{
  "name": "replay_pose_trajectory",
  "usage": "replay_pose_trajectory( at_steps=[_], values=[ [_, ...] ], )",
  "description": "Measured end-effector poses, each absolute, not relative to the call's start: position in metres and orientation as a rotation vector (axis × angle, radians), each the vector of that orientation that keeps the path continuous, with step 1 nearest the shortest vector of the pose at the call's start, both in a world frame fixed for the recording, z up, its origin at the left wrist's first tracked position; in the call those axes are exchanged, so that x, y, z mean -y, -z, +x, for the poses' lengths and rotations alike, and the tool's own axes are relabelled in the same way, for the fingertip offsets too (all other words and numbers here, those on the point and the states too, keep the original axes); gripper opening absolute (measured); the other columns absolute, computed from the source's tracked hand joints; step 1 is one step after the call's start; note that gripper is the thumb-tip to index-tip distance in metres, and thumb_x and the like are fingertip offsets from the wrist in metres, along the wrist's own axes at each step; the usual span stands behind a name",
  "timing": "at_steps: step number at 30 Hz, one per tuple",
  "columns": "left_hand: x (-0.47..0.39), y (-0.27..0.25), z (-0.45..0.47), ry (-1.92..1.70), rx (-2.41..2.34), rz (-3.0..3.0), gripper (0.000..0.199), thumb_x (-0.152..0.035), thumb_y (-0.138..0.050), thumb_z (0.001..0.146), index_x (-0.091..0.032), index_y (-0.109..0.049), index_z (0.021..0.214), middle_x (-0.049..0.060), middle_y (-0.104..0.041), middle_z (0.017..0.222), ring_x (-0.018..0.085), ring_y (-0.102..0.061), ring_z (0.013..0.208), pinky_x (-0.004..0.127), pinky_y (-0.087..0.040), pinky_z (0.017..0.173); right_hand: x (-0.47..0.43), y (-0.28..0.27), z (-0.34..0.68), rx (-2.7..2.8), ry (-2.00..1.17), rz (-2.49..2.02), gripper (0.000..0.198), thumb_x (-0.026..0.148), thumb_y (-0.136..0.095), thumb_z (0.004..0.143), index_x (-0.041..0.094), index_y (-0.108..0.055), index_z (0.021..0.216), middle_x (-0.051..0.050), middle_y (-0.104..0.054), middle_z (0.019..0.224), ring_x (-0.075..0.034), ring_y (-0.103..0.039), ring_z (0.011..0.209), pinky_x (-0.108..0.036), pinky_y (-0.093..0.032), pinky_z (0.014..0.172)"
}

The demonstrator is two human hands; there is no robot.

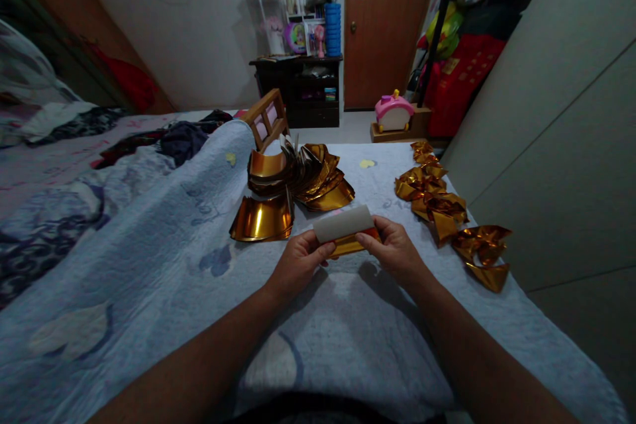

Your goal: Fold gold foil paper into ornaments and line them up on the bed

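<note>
Between my two hands is a sheet of gold foil paper [344, 224], its pale back curling up at the far side and a gold strip showing along the near side. My left hand [302, 253] pinches its left end, thumb on top. At the right end, my right hand [391, 244] grips it the same way. Just beyond lies a spread stack of curved gold foil sheets [322, 189], with a further bundle of gold sheets [264, 217] to the left. Several folded gold foil pieces [437, 202] lie in a row along the bed's right side.
A light blue quilt [209, 305] covers the bed under my hands. By the stack stands a small wooden frame [268, 119]. Rumpled clothes [183, 140] lie at the left. A pale cabinet [561, 139] borders the right edge; beyond are a dark shelf unit [298, 96] and a pink toy [394, 112].
</note>
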State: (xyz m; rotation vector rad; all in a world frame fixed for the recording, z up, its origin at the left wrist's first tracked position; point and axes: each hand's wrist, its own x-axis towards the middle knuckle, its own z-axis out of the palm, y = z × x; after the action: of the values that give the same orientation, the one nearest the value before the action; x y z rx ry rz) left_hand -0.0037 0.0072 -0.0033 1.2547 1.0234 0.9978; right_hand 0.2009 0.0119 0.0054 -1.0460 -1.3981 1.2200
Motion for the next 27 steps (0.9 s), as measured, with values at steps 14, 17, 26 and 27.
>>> replay_pose_trajectory(
  at_steps=[14, 17, 26, 27],
  values=[
    [-0.004, -0.002, -0.003, -1.034, -1.049, 1.285, 0.027, -0.035, -0.074, 0.081, -0.014, -0.074, 0.099, 0.004, -0.072, 0.076, 0.016, -0.063, 0.068, 0.024, -0.046, 0.062, -0.011, -0.014, 0.201, 1.39, -1.309, -0.998, 0.027, 0.036, -0.069, 0.079, 0.016, -0.071, 0.097, 0.002, -0.059, 0.07, -0.014, -0.052, 0.064, -0.027, -0.044, 0.064],
    [-0.002, -0.002, -0.002, -1.048, -1.033, 1.318, 0.028, -0.034, -0.073, 0.081, -0.014, -0.074, 0.101, 0.004, -0.072, 0.081, 0.017, -0.064, 0.073, 0.026, -0.049, 0.068, -0.012, -0.013, 0.202, 1.39, -1.351, -1.001, 0.028, 0.034, -0.069, 0.077, 0.016, -0.073, 0.099, 0.0, -0.064, 0.076, -0.016, -0.057, 0.071, -0.029, -0.047, 0.07],
    [-0.002, 0.003, -0.006, -1.088, -1.157, 1.477, 0.02, -0.035, -0.069, 0.085, -0.016, -0.073, 0.089, 0.005, -0.068, 0.086, 0.019, -0.062, 0.08, 0.029, -0.048, 0.074, -0.015, -0.001, 0.207, 1.406, -1.417, -1.112, 0.035, 0.032, -0.072, 0.075, 0.016, -0.074, 0.107, -0.004, -0.074, 0.09, -0.02, -0.065, 0.078, -0.031, -0.051, 0.073],
    [-0.002, 0.003, -0.006, -1.097, -1.179, 1.49, 0.02, -0.035, -0.069, 0.084, -0.016, -0.072, 0.085, 0.005, -0.067, 0.084, 0.018, -0.061, 0.078, 0.029, -0.048, 0.072, -0.015, 0.0, 0.208, 1.408, -1.419, -1.127, 0.035, 0.032, -0.072, 0.075, 0.016, -0.073, 0.106, -0.004, -0.074, 0.089, -0.019, -0.065, 0.076, -0.03, -0.051, 0.07]
  ],
)
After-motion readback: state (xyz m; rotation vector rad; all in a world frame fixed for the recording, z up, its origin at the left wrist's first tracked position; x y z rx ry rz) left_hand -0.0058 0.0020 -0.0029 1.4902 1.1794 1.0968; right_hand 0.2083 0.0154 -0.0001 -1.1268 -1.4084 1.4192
